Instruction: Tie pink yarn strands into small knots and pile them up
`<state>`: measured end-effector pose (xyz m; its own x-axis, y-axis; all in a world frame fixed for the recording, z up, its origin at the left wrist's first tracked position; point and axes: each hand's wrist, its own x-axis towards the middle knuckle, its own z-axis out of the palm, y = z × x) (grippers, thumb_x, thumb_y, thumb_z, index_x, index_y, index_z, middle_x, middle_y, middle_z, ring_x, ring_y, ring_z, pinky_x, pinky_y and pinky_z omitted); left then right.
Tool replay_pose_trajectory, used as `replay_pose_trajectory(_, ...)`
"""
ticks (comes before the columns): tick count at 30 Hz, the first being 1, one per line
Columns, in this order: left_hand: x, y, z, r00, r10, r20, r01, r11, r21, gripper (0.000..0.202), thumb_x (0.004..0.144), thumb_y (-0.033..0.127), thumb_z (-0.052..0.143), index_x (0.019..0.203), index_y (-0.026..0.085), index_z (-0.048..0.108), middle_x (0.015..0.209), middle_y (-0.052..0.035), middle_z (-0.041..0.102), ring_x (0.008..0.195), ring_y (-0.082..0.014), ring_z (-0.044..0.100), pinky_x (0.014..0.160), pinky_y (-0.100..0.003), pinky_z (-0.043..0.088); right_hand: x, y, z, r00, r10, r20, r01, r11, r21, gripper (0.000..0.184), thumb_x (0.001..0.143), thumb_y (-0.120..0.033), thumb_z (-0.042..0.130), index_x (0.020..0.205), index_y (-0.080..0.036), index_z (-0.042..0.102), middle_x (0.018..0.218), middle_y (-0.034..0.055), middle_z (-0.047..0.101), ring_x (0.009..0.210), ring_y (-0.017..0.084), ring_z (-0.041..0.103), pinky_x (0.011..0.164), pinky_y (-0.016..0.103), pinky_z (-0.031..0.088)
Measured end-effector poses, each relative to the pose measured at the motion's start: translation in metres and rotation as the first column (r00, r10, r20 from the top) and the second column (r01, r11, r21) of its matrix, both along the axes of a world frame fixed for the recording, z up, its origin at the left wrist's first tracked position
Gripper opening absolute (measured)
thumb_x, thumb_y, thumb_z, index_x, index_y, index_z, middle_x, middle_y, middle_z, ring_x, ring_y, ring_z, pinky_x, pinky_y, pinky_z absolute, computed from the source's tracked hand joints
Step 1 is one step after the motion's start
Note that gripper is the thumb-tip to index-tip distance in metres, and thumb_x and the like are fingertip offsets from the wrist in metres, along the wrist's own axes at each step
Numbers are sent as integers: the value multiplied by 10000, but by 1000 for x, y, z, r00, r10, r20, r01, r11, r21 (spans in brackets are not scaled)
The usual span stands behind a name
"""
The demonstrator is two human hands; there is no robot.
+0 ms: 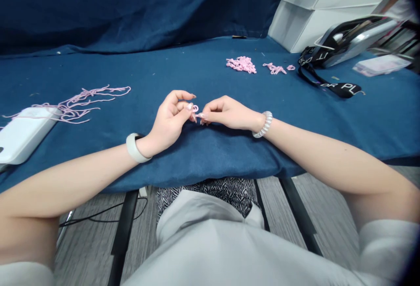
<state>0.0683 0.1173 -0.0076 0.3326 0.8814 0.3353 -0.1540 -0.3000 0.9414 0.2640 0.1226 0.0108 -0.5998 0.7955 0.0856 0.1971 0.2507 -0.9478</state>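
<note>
Between my two hands, just above the near edge of the blue cloth, is a short pink cord with a small loop standing up. My left hand pinches it between thumb and a finger, its index finger raised over the loop. From the right, my right hand grips the other part of the cord with thumb and fingertips closed. The cord's ends are mostly hidden by the fingers. Farther back lie a pile of knotted pink cord pieces and a smaller group of pink pieces.
Loose pink strands lie across a white box-like object at left. A black lettered strap, a grey-black case and a flat clear box sit at right. White boxes stand behind. Blue cloth covers the table.
</note>
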Motion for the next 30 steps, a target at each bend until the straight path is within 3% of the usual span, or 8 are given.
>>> replay_pose_trajectory(4,1,2,1,1000,19,14,-19,1000,-10,357,784,312,728,1068,227,530,668,32,581,623,-116,580,667,-245,496,-1,2,-2,999,-45,23,43,996,77,270,835,-364,630,699,-132,658,728,34,669,691,111,566,700,262,433)
replay_pose_trajectory(8,2,4,3,996,82,36,-79,993,-83,390,764,338,749,1066,233,527,683,35,572,602,-100,552,633,-227,479,-2,-1,-3,990,-54,129,21,971,240,311,872,-384,585,709,-129,655,704,29,639,651,109,525,664,264,398)
replay_pose_trajectory(11,2,7,4,990,113,85,-95,977,-188,417,743,319,769,1059,235,509,684,45,567,586,-85,529,619,-213,469,-4,-5,-3,980,-40,193,-44,910,413,299,899,-338,567,703,-127,649,726,37,623,658,114,526,676,268,390)
replay_pose_trajectory(15,1,11,3,989,114,99,-87,965,-246,403,760,296,750,1059,236,487,704,50,578,593,-78,524,626,-212,470,-5,-8,-4,971,-32,238,-121,789,602,287,922,-292,551,684,-141,605,732,39,595,671,124,525,697,268,394)
replay_pose_trajectory(21,2,13,7,974,184,132,-126,924,-361,332,779,175,680,1046,226,489,720,52,598,589,-59,531,610,-181,479,-5,-6,-6,955,-51,291,-175,697,696,280,950,-288,511,728,-143,601,758,62,599,714,149,528,710,280,398)
replay_pose_trajectory(23,4,12,11,961,237,145,-158,896,-415,285,805,133,638,1033,219,490,711,50,603,581,-53,534,599,-169,483,-4,-4,-7,958,-62,281,-160,695,701,283,946,-289,512,721,-142,601,759,65,602,718,150,529,710,281,398)
replay_pose_trajectory(26,5,11,15,947,276,164,-173,870,-461,239,836,112,606,1017,221,493,736,45,627,567,-44,537,589,-162,499,-3,-1,-7,974,-79,213,-82,750,656,301,936,-313,522,695,-148,597,749,55,606,699,141,533,708,278,402)
replay_pose_trajectory(30,3,8,17,969,185,166,-83,871,-485,272,829,191,680,1047,223,520,882,20,693,597,-39,587,583,-160,525,-1,3,-8,981,-183,58,128,848,515,333,903,-414,558,714,-149,630,773,54,642,706,140,547,708,281,406)
